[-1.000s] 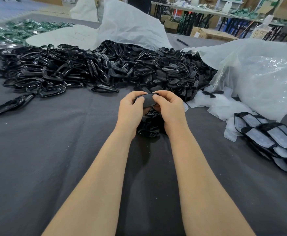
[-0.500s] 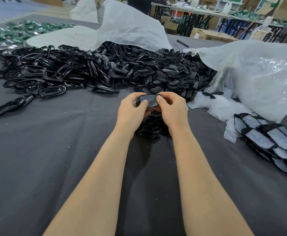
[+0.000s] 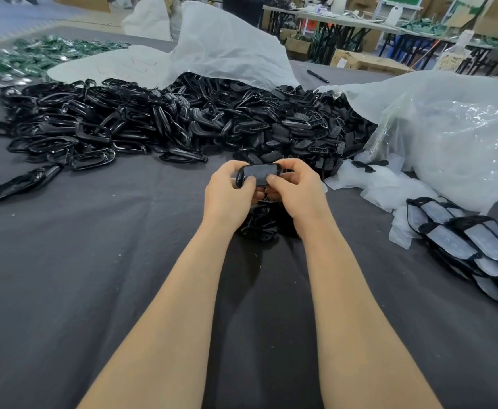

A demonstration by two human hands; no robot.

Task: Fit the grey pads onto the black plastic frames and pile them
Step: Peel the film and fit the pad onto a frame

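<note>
two bare forearms reaching out over a dark grey cloth-covered surface (image 3: 94,276). at the middle, left hand (image 3: 227,193) and right hand (image 3: 298,190) close together, both curled round one black plastic frame (image 3: 238,181), held just above the surface. across the frame's upper face, a grey pad (image 3: 259,173), pinned near its lower edge under both thumbs. directly beneath the hands, a small pile of black parts (image 3: 259,228) on the cloth. farther off, from far left to the middle, a big heap of loose black frames (image 3: 123,128), partly under a white plastic sheet (image 3: 227,48). at right, a clear plastic bag (image 3: 463,137). nearer on the right, a slanting pile of frames with grey pads fitted (image 3: 478,246).
</note>
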